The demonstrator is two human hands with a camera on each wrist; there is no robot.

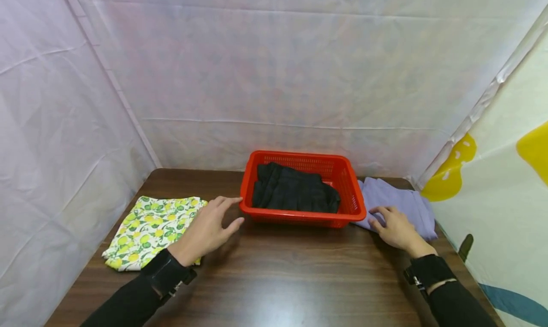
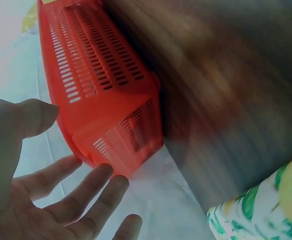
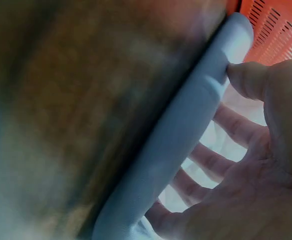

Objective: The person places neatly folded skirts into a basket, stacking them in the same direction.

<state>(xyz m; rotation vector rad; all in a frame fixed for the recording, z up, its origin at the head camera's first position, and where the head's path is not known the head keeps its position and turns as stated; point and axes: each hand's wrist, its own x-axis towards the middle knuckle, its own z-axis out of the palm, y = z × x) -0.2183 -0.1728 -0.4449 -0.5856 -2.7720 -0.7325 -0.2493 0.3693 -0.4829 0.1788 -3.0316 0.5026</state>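
A red plastic basket [image 1: 308, 216] with slotted walls stands at the back of the table, holding a folded black cloth [image 1: 295, 189]. At its left rim is my left hand [image 1: 207, 229], fingers spread and nothing gripped; the index fingertip is at or very near the rim. In the left wrist view the fingers lie beside the basket [image 2: 101, 115]. My right hand [image 1: 396, 228] is over a folded lavender cloth [image 1: 396, 198] right of the basket. The right wrist view shows its thumb at the edge of the cloth [image 3: 170, 135], the fingers apart.
A folded white cloth with a lemon print [image 1: 158, 227] lies on the left of the brown wooden table [image 1: 274, 270], partly behind my left hand. White fabric walls [image 1: 274, 70] rise behind the table and at both sides.
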